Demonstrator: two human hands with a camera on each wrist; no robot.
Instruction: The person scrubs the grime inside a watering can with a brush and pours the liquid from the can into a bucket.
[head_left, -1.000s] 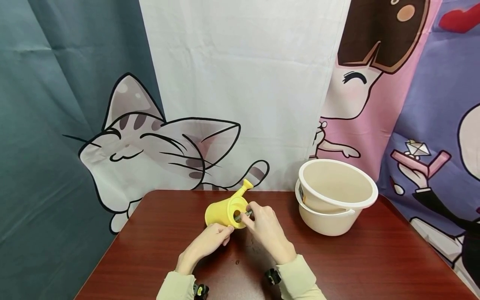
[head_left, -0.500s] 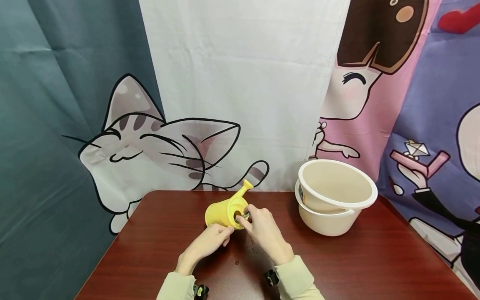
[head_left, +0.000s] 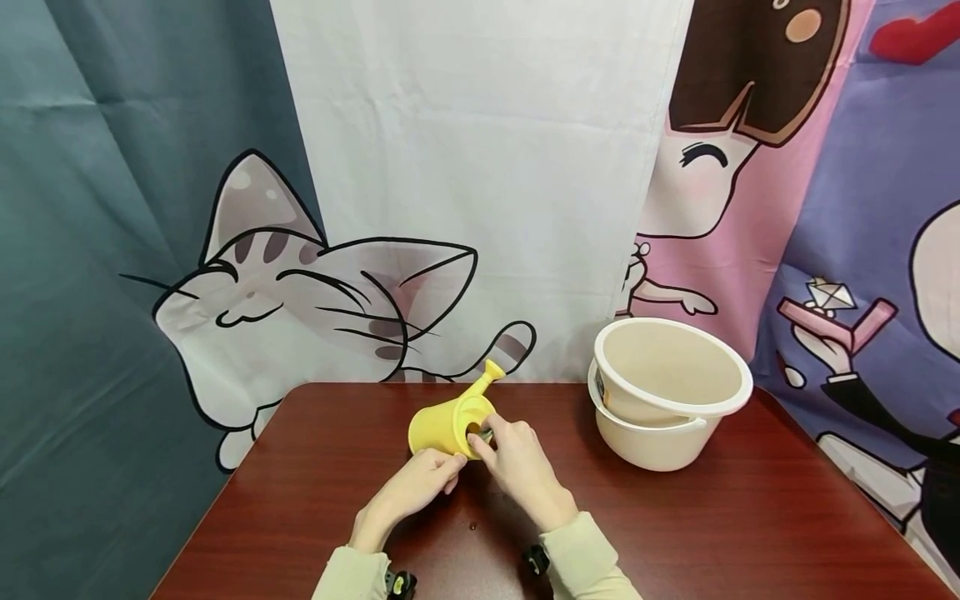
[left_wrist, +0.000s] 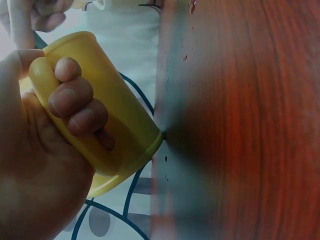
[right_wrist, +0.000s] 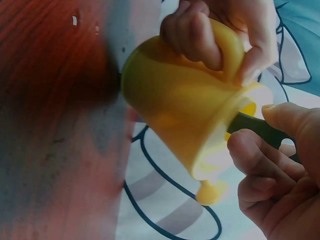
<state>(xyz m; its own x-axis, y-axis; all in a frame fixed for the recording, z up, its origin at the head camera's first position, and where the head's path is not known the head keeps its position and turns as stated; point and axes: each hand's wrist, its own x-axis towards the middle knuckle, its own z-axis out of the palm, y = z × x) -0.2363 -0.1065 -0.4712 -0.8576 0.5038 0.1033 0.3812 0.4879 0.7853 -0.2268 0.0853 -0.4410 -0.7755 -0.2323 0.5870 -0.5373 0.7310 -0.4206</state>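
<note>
My left hand (head_left: 420,483) grips the handle of a yellow watering can (head_left: 433,429). In the left wrist view the fingers (left_wrist: 75,97) curl through the handle loop (left_wrist: 42,80). The can is tilted over, its mouth turned toward the right hand and its spout pointing up and away. With thumb and fingertips, my right hand (head_left: 528,475) pinches a dark green strip-like thing (right_wrist: 260,129) at the can's mouth. One end of that thing goes inside the opening and is hidden; its kind cannot be told.
Two cream basins (head_left: 652,454), one set tilted in the other, stand at the table's back right. Small drops (left_wrist: 185,57) lie on the brown wooden table (head_left: 315,500). Printed cloths (head_left: 480,125) hang behind the table's far edge.
My right hand has moved slightly left toward the can's mouth, and the green thing sits deeper in the opening. The left hand and the watering can have hardly moved.
</note>
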